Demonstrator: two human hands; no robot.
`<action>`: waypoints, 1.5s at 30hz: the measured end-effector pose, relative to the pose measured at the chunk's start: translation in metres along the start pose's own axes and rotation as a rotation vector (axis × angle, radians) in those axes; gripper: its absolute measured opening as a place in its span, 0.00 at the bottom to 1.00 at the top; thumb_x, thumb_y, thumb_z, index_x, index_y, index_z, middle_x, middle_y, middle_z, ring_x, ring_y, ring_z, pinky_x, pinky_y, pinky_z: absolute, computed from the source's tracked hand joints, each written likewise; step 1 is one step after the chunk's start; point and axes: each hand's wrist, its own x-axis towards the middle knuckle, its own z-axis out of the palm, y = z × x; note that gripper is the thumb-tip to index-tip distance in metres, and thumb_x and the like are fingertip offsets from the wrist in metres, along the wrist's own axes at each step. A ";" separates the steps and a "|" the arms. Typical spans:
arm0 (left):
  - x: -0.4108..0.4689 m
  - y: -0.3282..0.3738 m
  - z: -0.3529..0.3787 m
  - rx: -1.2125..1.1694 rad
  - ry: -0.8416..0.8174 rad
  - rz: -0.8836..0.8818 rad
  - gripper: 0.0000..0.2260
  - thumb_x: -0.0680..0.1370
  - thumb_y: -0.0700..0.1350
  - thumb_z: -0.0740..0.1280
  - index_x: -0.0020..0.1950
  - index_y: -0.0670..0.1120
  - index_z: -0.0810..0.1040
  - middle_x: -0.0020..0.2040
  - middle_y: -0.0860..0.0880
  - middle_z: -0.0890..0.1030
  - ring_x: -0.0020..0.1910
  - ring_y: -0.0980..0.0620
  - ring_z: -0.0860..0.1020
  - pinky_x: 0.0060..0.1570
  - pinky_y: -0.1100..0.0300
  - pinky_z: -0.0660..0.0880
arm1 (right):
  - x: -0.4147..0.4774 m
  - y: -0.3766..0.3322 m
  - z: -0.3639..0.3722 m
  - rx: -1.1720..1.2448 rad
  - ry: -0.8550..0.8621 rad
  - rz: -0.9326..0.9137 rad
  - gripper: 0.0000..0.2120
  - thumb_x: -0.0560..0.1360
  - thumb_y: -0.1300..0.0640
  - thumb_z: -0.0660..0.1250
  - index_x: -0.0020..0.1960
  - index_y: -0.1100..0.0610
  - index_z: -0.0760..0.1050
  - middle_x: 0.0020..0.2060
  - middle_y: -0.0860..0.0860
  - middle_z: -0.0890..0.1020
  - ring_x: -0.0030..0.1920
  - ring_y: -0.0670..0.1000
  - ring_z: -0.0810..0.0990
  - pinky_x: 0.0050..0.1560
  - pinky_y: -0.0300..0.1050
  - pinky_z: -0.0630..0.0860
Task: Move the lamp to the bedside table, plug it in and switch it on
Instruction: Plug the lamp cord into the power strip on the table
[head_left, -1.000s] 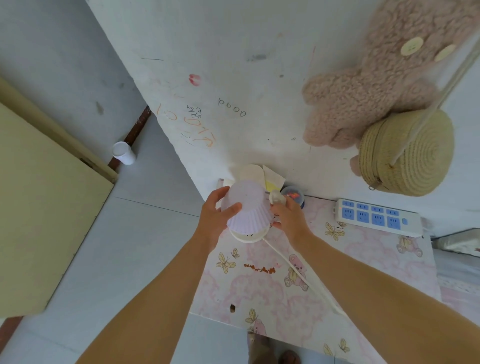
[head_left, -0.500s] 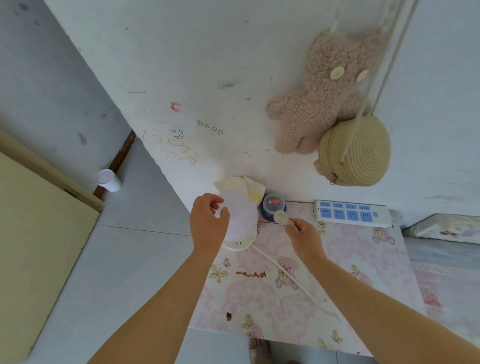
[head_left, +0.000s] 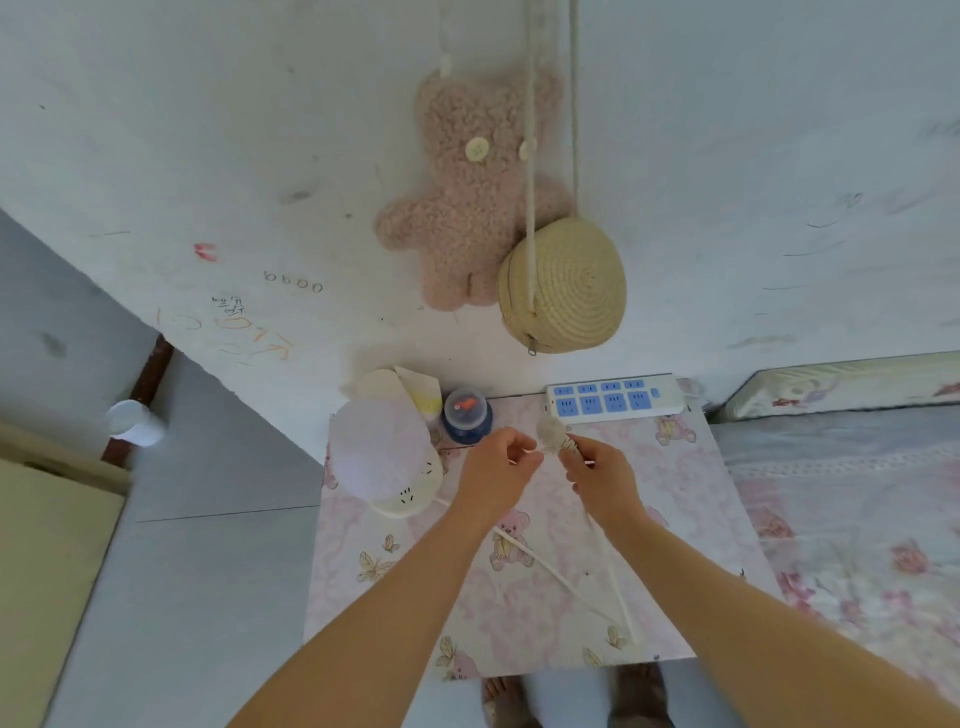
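A small lamp (head_left: 387, 457) with a pale lilac pleated shade and a cream base stands at the back left of the bedside table (head_left: 691, 519), which has a pink bear-print top. Its white cord (head_left: 556, 571) trails across the table towards the front. My right hand (head_left: 602, 480) grips the round white plug (head_left: 551, 431) and the bundled cord end. My left hand (head_left: 496, 470) pinches the cord just beside the plug. A white power strip (head_left: 615, 399) with blue sockets lies at the back of the table, just beyond the plug.
A small blue jar (head_left: 466, 415) and a pale tube (head_left: 418, 392) stand behind the lamp against the wall. A pink plush bear (head_left: 467, 218) and a woven round bag (head_left: 563, 286) hang above. A bed (head_left: 852, 499) adjoins on the right. A white cup (head_left: 136, 422) sits on the floor at left.
My left hand has let go of the lamp shade and moved right to the cord beside the plug. The lamp now stands alone on the table. The view has tilted up.
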 end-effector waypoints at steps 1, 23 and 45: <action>0.003 0.006 0.008 -0.016 0.002 -0.014 0.08 0.77 0.43 0.67 0.54 0.41 0.78 0.49 0.43 0.83 0.47 0.45 0.82 0.53 0.48 0.79 | 0.002 0.004 -0.006 0.001 0.014 -0.007 0.12 0.77 0.59 0.60 0.47 0.67 0.78 0.30 0.56 0.71 0.33 0.53 0.68 0.37 0.46 0.65; 0.086 0.092 0.186 -0.361 0.202 -0.275 0.10 0.72 0.45 0.73 0.47 0.41 0.78 0.43 0.43 0.84 0.35 0.53 0.83 0.39 0.59 0.82 | 0.094 0.086 -0.153 -0.350 -0.142 -0.228 0.10 0.78 0.60 0.59 0.56 0.58 0.77 0.47 0.56 0.76 0.45 0.52 0.73 0.44 0.43 0.69; 0.169 0.058 0.241 0.094 0.345 -0.256 0.12 0.77 0.48 0.66 0.39 0.41 0.76 0.37 0.43 0.83 0.37 0.43 0.83 0.40 0.49 0.81 | 0.201 0.136 -0.173 -0.753 -0.289 -0.276 0.21 0.76 0.63 0.61 0.69 0.57 0.69 0.73 0.53 0.66 0.72 0.56 0.63 0.66 0.52 0.73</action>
